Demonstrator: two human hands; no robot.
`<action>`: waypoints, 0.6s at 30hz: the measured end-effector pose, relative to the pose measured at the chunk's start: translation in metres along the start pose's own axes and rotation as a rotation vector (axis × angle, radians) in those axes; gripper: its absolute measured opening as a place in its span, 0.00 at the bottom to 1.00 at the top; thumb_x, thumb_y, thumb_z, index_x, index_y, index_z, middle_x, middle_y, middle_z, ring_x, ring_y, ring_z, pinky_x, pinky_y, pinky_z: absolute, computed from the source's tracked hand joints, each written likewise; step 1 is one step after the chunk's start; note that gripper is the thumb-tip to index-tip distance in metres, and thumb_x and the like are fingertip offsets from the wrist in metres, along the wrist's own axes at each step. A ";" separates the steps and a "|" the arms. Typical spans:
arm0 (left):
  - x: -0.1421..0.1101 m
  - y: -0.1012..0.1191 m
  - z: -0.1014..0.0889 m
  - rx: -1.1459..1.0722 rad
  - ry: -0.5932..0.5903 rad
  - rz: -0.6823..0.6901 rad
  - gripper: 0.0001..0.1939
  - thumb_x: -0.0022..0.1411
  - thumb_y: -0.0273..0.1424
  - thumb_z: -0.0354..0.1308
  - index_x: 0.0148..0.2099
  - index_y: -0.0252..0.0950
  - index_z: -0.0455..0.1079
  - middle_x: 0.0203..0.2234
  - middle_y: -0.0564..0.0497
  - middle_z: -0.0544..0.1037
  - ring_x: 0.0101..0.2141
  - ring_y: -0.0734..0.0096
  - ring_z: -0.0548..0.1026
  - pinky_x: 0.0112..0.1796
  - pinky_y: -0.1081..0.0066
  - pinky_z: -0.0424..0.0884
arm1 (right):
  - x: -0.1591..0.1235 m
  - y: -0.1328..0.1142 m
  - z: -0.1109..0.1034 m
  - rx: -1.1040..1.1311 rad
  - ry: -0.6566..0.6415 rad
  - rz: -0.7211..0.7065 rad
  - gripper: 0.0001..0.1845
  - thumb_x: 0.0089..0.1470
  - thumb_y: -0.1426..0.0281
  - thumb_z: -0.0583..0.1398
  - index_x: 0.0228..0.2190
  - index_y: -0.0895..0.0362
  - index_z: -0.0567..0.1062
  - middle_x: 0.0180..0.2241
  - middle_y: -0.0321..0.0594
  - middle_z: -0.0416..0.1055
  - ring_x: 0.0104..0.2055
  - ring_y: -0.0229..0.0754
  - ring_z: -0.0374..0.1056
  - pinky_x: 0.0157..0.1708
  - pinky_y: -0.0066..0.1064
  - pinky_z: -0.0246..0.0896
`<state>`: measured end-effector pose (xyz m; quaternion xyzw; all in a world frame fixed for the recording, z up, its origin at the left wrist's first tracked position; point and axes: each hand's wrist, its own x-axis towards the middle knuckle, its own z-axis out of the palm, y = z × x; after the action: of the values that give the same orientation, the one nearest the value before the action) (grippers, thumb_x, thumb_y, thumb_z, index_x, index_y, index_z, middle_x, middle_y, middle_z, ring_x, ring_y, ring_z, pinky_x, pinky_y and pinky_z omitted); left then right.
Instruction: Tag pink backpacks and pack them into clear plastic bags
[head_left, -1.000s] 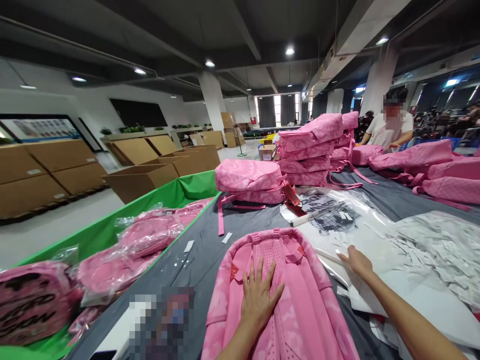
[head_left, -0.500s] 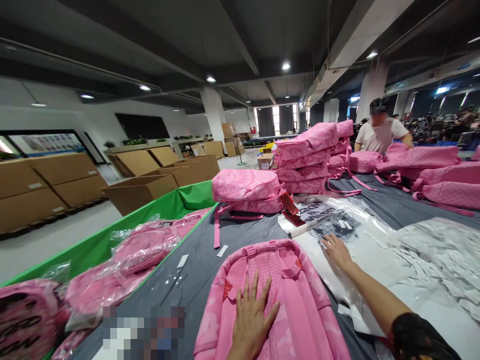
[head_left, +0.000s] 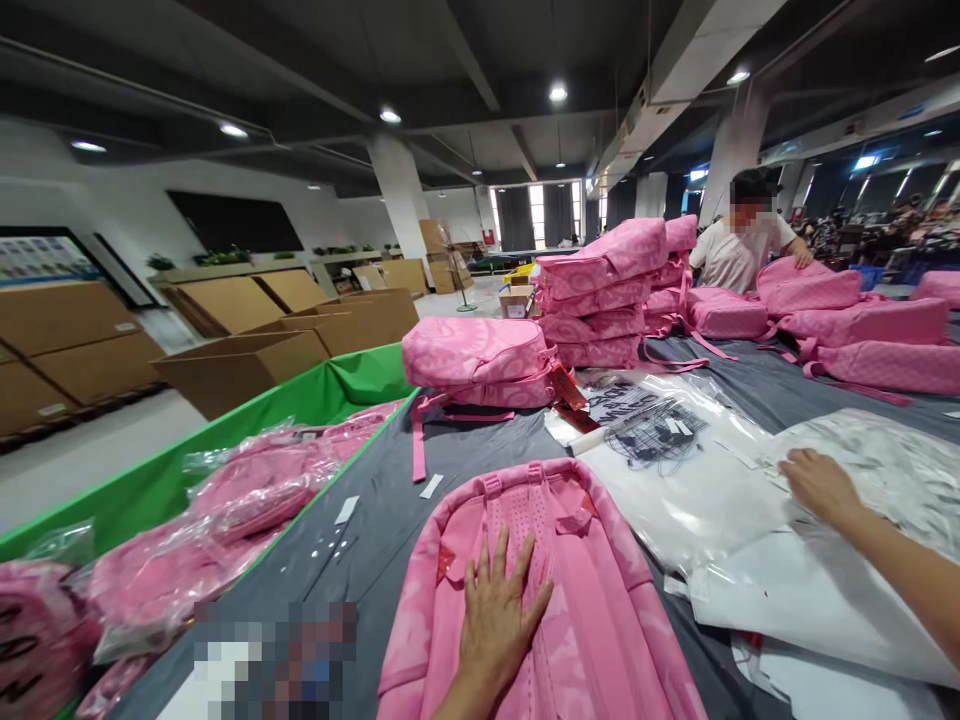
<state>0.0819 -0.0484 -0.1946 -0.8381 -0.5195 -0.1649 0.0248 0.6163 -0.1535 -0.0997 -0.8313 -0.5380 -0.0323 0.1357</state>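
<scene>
A pink camouflage backpack (head_left: 607, 600) lies before me with its strap side up. My left hand (head_left: 499, 605) rests flat on its back panel, fingers spread. Off to the right, my right hand (head_left: 817, 485) has its fingers curled down at the edge of a heap of small white slips (head_left: 892, 470) on clear plastic. What those fingers hold, if anything, is hidden. Between the backpack and that hand are clear plastic bags (head_left: 675, 490) with dark print, partly under the slips.
Stacked pink backpacks (head_left: 600, 285) stand at the back, with two more (head_left: 476, 355) nearer. Left of the table, a green-walled bin (head_left: 300, 400) holds plastic-wrapped backpacks (head_left: 255, 500). Open cartons (head_left: 247, 360) stand behind it. A co-worker (head_left: 742, 245) handles pink bags at the back right.
My right hand has moved right, from the printed plastic bags to the edge of the slips, and its fingers have curled. The left hand stays on the backpack. The view has shifted slightly.
</scene>
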 end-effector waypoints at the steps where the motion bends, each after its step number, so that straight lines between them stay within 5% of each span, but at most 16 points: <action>1: 0.000 0.000 -0.001 0.000 -0.002 0.000 0.30 0.68 0.45 0.54 0.70 0.51 0.57 0.71 0.45 0.54 0.69 0.44 0.51 0.64 0.39 0.51 | 0.004 -0.016 0.011 0.056 -0.024 -0.018 0.08 0.51 0.71 0.59 0.21 0.55 0.71 0.35 0.55 0.73 0.43 0.56 0.69 0.45 0.46 0.60; 4: 0.001 0.000 -0.004 -0.007 -0.026 -0.002 0.30 0.69 0.45 0.53 0.70 0.51 0.56 0.71 0.45 0.53 0.70 0.45 0.50 0.64 0.40 0.50 | 0.014 -0.075 0.061 0.257 -0.156 -0.133 0.10 0.50 0.60 0.64 0.30 0.54 0.77 0.35 0.41 0.75 0.38 0.46 0.70 0.39 0.34 0.62; 8: 0.001 -0.001 -0.006 -0.027 -0.048 -0.015 0.31 0.68 0.47 0.54 0.70 0.53 0.56 0.72 0.46 0.53 0.69 0.45 0.52 0.64 0.40 0.50 | 0.017 -0.118 0.110 0.406 -0.241 -0.164 0.16 0.43 0.56 0.68 0.23 0.55 0.73 0.26 0.36 0.71 0.34 0.44 0.66 0.35 0.32 0.58; 13: 0.001 0.001 -0.004 -0.044 -0.042 -0.027 0.31 0.68 0.48 0.54 0.70 0.55 0.56 0.71 0.47 0.54 0.69 0.45 0.51 0.64 0.39 0.50 | 0.031 -0.101 0.112 0.553 -0.413 -0.095 0.25 0.58 0.51 0.61 0.21 0.57 0.68 0.18 0.28 0.58 0.22 0.34 0.57 0.25 0.28 0.53; 18: 0.003 0.003 -0.005 -0.064 -0.042 -0.034 0.31 0.68 0.47 0.54 0.70 0.55 0.55 0.72 0.47 0.54 0.69 0.44 0.52 0.65 0.38 0.49 | 0.036 -0.095 0.103 0.627 -0.522 -0.055 0.23 0.63 0.55 0.61 0.24 0.58 0.68 0.20 0.27 0.61 0.20 0.32 0.58 0.23 0.26 0.57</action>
<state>0.0841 -0.0483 -0.1890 -0.8327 -0.5286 -0.1641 -0.0161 0.5363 -0.0588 -0.1732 -0.7152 -0.5604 0.3416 0.2405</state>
